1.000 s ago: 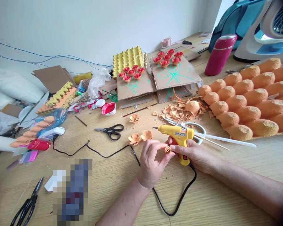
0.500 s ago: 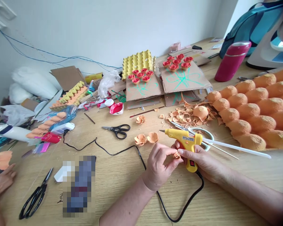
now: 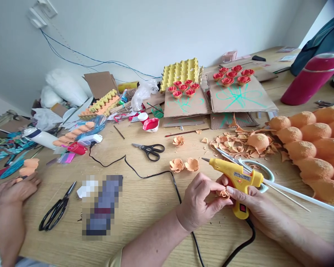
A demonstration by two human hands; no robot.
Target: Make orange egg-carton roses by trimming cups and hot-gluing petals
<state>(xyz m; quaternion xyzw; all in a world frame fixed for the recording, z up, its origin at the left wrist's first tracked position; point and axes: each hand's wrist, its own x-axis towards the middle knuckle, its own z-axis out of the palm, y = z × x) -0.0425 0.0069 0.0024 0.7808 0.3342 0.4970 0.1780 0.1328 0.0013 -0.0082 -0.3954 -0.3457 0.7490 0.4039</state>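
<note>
Between the fingertips of my left hand (image 3: 199, 202) is a small orange egg-carton flower (image 3: 222, 194), pinched shut. My right hand (image 3: 256, 205) is closed around a yellow glue gun (image 3: 236, 176), and its thumb also presses on the flower. The gun's nozzle points left, and a long white glue stick (image 3: 303, 196) sticks out of its back. Just beyond my hands lie two open orange flowers, one (image 3: 176, 165) beside the other (image 3: 192, 164). A third flower (image 3: 178, 141) sits farther back.
Black scissors (image 3: 150, 150) lie left of the flowers. Carton scraps (image 3: 228, 146) and an orange egg tray (image 3: 308, 148) are at right. Cardboard sheets (image 3: 239, 96) with red flowers stand behind. A black cord (image 3: 147, 176) crosses the table. Another person's hand (image 3: 19, 187) is at far left.
The view has swung left, so things appear farther right. Both my hands keep the flower and the glue gun. The other person's second hand has come into view at the left.
</note>
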